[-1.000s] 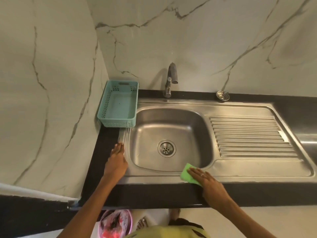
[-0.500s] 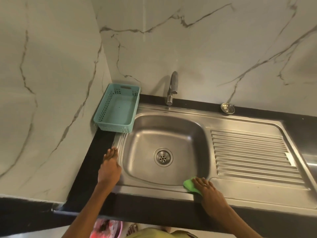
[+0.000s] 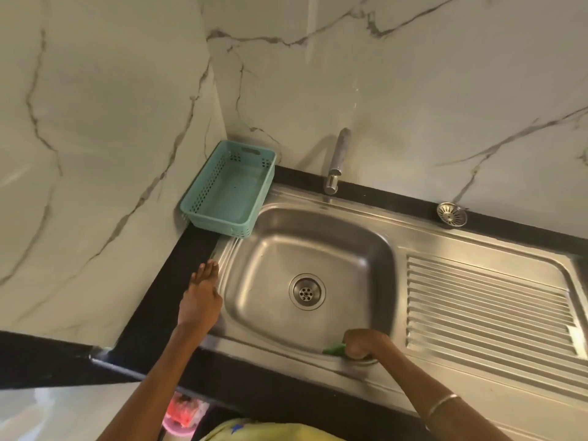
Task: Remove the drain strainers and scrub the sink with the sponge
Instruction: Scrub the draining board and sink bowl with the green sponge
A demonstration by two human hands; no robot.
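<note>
At the sink's front rim, the right hand curls its grip round the sponge; the left hand rests flat, fingers straight, on the desk edge.

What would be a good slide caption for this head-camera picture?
Right hand scrubs the steel sink's near inner wall with a green sponge; left hand rests on the rim; removed strainer sits behind.

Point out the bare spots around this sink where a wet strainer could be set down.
Bare: the ribbed drainboard right of the basin, and inside the teal basket. Crowded: the basin's front right corner, with the right hand and sponge.
</note>
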